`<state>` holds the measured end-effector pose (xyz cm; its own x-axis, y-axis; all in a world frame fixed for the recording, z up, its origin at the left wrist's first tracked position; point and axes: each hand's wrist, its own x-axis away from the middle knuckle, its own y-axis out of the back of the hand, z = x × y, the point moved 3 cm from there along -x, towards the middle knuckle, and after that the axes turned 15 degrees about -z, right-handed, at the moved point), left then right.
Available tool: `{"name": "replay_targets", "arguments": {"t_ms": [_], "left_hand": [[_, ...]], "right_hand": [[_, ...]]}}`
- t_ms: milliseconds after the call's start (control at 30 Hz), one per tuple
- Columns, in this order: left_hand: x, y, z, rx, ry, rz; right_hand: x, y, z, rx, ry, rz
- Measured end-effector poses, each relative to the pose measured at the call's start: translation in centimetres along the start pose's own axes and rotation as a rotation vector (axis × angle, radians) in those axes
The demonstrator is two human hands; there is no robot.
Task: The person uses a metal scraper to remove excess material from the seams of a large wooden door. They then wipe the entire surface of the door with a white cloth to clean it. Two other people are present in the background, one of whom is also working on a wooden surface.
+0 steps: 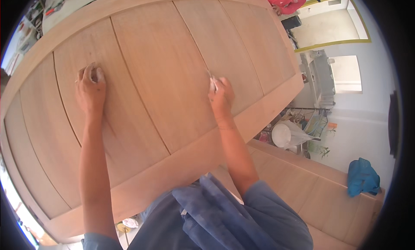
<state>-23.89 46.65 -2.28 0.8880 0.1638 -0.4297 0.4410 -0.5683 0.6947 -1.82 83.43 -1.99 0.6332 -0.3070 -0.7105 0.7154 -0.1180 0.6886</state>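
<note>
A large wooden door panel, framed and split by long dark grooves, lies flat in front of me. My right hand is closed round a small thin tool; its tip meets one of the grooves right of the panel's middle. The tool's exact kind is hidden by the fingers. Farther left, my left hand rests on the wood with its fingers curled in and whitened with dust. Whether anything is inside that curl, I cannot make out.
Another wooden panel lies at the lower right, with a blue cloth on its far end. A person in a red top is at the panel's far right corner. A white round container and clutter stand by the right wall.
</note>
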Motion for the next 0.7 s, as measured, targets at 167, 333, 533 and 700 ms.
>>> {"name": "replay_targets", "arguments": {"t_ms": [167,333,533,700], "left_hand": [[0.1,0.0,-0.5,-0.012,-0.004,0.002],[0.1,-0.3,-0.3,-0.021,-0.042,-0.013],[-0.1,-0.2,0.1,0.010,0.004,-0.019],[-0.1,-0.4,-0.5,-0.021,-0.008,-0.003]], "right_hand": [[2.1,1.5,-0.7,0.051,-0.063,0.029],[-2.0,-0.9,0.6,0.002,0.062,0.006],[2.6,1.9,-0.9,0.025,-0.016,-0.003],[-1.3,-0.7,0.5,0.042,0.037,-0.024]]}}
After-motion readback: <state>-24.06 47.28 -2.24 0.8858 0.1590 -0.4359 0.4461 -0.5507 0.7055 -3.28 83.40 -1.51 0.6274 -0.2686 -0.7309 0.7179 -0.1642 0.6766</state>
